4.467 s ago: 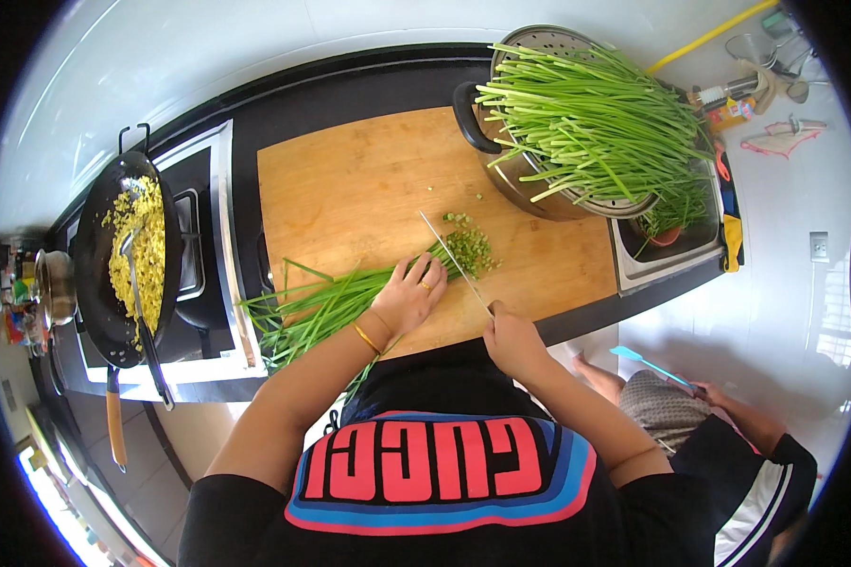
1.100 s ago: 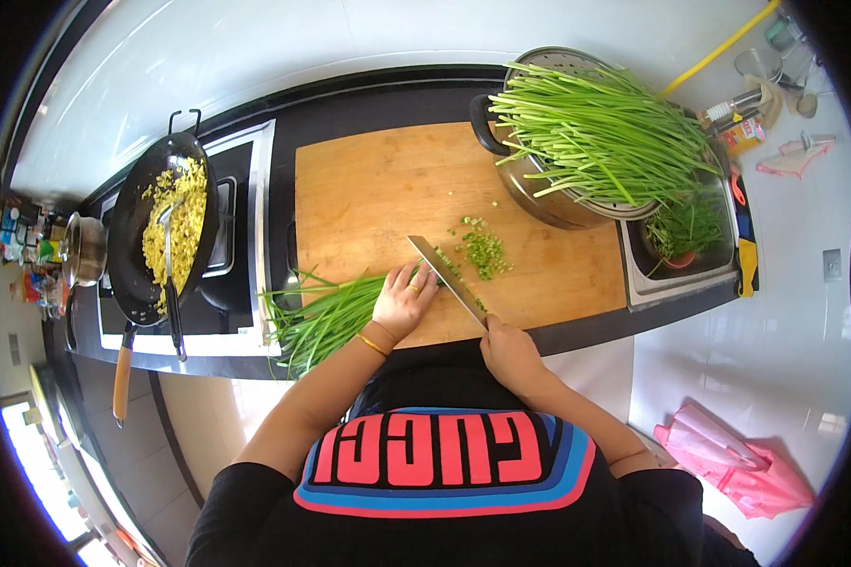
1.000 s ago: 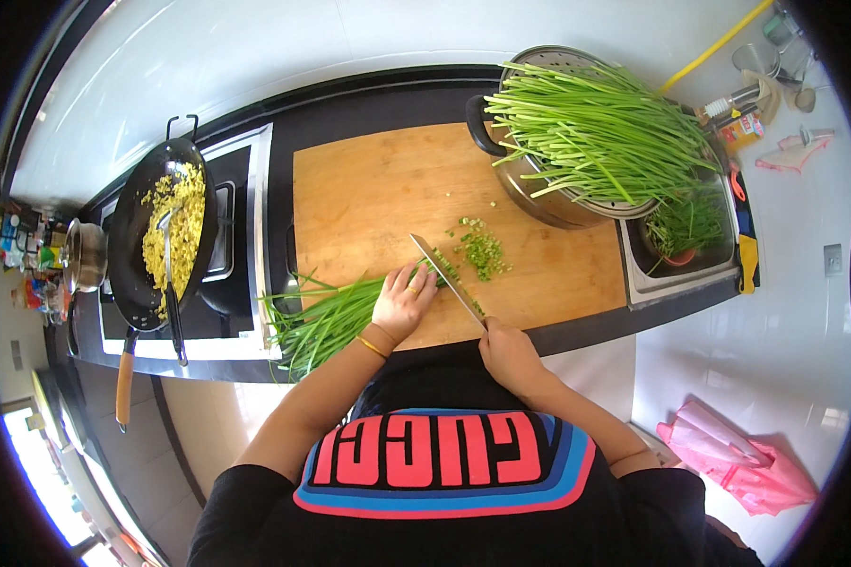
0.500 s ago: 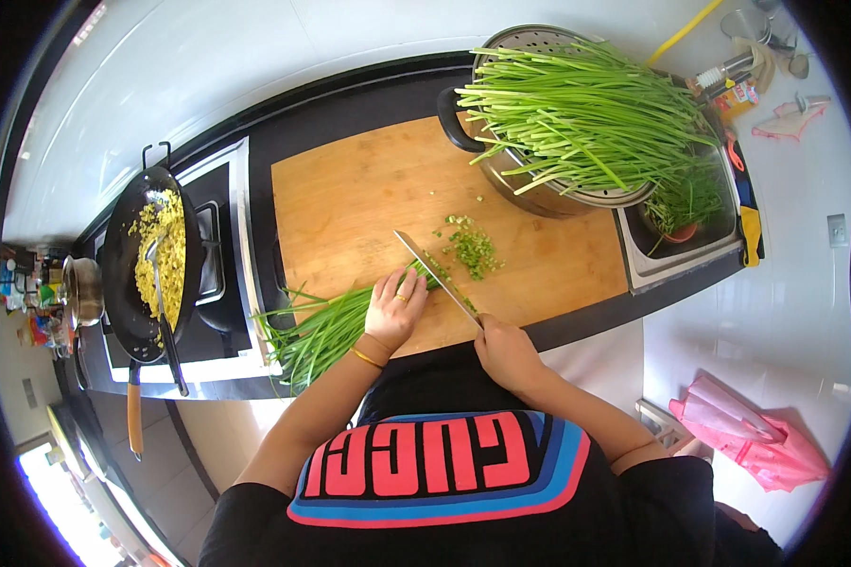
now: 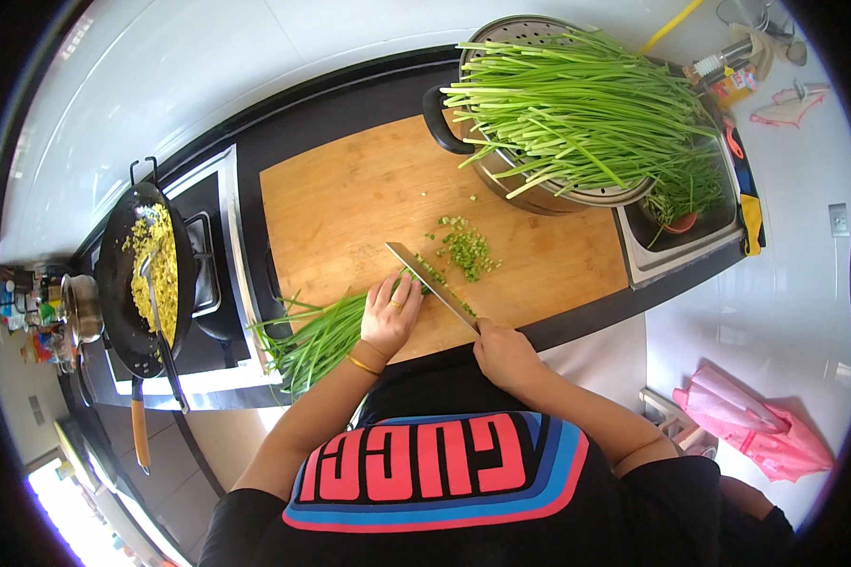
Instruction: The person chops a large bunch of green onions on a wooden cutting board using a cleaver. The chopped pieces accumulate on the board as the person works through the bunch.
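Works over a broad tan wooden board. Clamps long, thin green stalks under the bent-fingered left hand. Grips a steel-bladed knife in the closed right hand, now farther from the chopped green heap beyond than earlier.

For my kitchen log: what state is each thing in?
Left hand: closed over uncut stalks
Right hand: gripping knife
Knife: green bits along blade
Uncut stalks: bunched
Chopped pieces: piled on cutting board
Steamer: lidless, heaped with long stalks
Wok: uncovered, holding yellow food
Spoon: in wok
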`<state>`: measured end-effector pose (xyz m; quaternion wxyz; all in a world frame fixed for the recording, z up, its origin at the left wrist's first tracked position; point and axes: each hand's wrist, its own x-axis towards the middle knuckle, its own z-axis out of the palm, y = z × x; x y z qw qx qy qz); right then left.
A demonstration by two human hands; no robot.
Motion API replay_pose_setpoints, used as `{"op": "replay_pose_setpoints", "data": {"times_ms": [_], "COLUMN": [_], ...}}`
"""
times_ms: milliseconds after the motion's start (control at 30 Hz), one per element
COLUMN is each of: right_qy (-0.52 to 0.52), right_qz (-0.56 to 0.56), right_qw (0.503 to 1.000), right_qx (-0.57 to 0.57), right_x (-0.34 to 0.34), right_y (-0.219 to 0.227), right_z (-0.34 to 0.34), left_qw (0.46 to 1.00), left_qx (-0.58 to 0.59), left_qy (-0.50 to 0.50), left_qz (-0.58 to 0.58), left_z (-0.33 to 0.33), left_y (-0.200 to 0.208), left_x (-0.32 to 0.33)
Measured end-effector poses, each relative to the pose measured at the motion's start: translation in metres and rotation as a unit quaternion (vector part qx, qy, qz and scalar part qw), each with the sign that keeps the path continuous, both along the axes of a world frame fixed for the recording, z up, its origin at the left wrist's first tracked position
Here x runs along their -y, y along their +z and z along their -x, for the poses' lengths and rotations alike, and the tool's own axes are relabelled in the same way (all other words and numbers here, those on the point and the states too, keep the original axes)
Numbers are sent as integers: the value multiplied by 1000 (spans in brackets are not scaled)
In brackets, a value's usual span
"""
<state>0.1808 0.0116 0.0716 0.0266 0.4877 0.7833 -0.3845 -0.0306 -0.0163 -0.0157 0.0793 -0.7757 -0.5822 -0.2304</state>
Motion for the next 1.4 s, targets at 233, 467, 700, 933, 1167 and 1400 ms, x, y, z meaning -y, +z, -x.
{"op": "replay_pose_setpoints", "data": {"times_ms": [233,467,700,933,1167,1400], "right_qy": [-23,-17,-23,-73,-49,-23], "right_qz": [38,44,35,22,-24,24], "right_qw": [999,999,999,996,995,999], "right_qx": [1,2,14,-42,-79,-30], "right_x": [-10,-22,-42,-42,-36,-13], "right_y": [-1,-12,-18,-34,-22,10], "right_z": [14,29,50,43,30,11], "left_qw": [1000,1000,1000,999,1000,999], "left_qx": [-8,9,9,44,20,13], "left_qy": [-3,-5,-2,14,8,9], "left_qz": [11,13,9,20,23,44], "left_z": [0,-2,-2,-3,-3,-3], "left_y": [2,3,4,5,0,0], "left_x": [-1,0,-1,-1,-1,0]}}
